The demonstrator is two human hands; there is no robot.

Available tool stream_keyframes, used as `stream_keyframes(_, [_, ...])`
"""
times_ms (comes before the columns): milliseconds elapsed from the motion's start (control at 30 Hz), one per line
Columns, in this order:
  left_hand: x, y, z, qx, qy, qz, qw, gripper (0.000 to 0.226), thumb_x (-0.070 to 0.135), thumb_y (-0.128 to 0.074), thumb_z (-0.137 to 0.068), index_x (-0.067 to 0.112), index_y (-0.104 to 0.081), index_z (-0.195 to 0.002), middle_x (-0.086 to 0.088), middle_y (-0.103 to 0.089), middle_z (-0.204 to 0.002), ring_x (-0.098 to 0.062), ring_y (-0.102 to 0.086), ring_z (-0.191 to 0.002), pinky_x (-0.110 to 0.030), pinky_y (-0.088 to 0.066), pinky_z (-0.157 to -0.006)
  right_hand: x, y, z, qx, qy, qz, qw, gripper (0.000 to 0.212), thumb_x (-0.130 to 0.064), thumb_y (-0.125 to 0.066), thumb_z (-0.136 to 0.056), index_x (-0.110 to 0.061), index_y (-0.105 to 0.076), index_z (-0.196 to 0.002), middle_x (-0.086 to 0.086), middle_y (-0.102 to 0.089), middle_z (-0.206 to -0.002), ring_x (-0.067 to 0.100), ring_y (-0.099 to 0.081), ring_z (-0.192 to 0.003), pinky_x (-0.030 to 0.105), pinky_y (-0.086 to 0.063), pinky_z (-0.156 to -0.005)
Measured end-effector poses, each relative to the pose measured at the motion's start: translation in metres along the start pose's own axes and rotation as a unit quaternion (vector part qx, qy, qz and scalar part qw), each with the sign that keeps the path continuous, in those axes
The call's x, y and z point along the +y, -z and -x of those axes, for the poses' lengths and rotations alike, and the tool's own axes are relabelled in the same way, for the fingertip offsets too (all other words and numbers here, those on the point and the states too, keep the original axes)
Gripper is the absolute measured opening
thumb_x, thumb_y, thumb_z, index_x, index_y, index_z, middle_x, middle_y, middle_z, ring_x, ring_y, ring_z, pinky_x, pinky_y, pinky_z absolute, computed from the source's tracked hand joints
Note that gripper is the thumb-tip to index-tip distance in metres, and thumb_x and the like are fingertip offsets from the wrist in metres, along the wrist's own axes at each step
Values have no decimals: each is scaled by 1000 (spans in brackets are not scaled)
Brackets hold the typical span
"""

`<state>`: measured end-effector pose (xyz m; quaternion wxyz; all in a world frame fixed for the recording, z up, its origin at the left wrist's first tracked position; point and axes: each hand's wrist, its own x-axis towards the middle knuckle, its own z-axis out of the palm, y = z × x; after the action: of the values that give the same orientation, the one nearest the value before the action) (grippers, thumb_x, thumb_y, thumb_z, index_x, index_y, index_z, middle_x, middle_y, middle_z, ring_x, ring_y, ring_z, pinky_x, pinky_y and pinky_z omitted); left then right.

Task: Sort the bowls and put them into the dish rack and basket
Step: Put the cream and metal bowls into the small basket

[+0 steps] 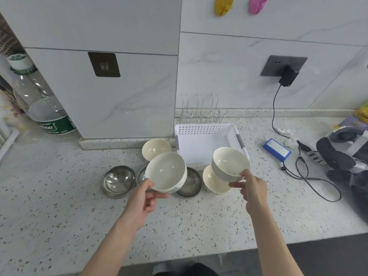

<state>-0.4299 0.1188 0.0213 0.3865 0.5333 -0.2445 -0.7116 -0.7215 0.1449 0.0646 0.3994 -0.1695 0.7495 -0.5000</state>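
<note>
Lifting two white bowls at once, the person holds both above the speckled counter at the middle of the frame. The left hand pinches the near rim of the left white bowl, thumb on the inside edge and fingers curled beneath. The right hand grips the right white bowl the same way at its lower right edge, thumb over the rim. Both bowls tilt toward the camera and are clear of the counter.

Still down on the counter are a cream bowl just behind the left white one, another cream bowl beneath the right white one, and steel bowls: one at centre left, one partly hidden behind the left white bowl, and one between the hands. The white basket sits just behind the bowls, holding nothing that can be seen, and the wire dish rack stands behind it against the wall, also bare.

This looks like the very start of the sorting, with the white pair picked out first. The next move likely calls for carrying them forward over the remaining bowls, choosing basket or rack, and setting them down without knocking rims together.
</note>
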Motion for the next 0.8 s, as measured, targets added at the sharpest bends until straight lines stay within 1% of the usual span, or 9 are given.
stream_keyframes(200, [13,-12,-16,46,-12,36,998,29,18,-49,-89,10,-56,-116,-32,-72,-87,-9,-32,-35,-18,-26,-32,-28,-26,-47,-52,22,65,996,23,-27,-57,-77,-4,-59,-73,17,-71,-61,15,-31,-48,26,-30,-49])
stream_keyframes(333, [20,-26,-28,77,-21,65,995,33,18,-49,-91,7,-55,-121,-30,-72,-84,-8,-33,-35,-17,-25,-32,-45,-46,-84,-97,36,126,987,25,-28,-59,-77,-4,-62,-73,14,-72,-60,11,-38,-43,27,-32,-50])
stream_keyframes(467, [27,-39,-40,101,-26,81,991,30,18,-50,-92,6,-56,-120,-29,-73,-83,-8,-32,-36,-16,-26,-32,-52,-70,-120,-123,77,217,965,32,-37,-55,-77,-9,-67,-71,3,-71,-54,14,-50,-57,28,-41,-56])
stream_keyframes(533, [31,-44,-45,112,-29,76,990,30,18,-50,-93,6,-56,-120,-29,-73,-85,-8,-33,-37,-17,-27,-32,-52,-82,-137,-145,92,260,950,35,-39,-52,-76,-8,-68,-71,0,-70,-54,16,-53,-58,29,-43,-57])
stream_keyframes(600, [34,-47,-51,121,-33,72,990,30,18,-50,-92,6,-56,-119,-30,-73,-88,-8,-34,-38,-17,-28,-32,-50,-96,-154,-172,85,277,941,34,-35,-51,-77,-6,-68,-70,2,-70,-54,17,-52,-56,30,-43,-57])
stream_keyframes(667, [37,-51,-57,131,-34,76,988,29,17,-50,-92,6,-57,-118,-31,-73,-90,-8,-34,-39,-17,-29,-33,-47,-108,-169,-198,65,275,939,31,-28,-51,-80,-3,-66,-70,6,-71,-55,16,-48,-53,27,-41,-53])
stream_keyframes(800, [43,-58,-70,148,-31,76,986,27,15,-49,-91,3,-58,-113,-32,-72,-85,-9,-32,-38,-17,-27,-32,-37,-124,-185,-234,39,256,937,24,-18,-52,-85,-6,-64,-69,13,-72,-62,6,-43,-35,15,-31,-33])
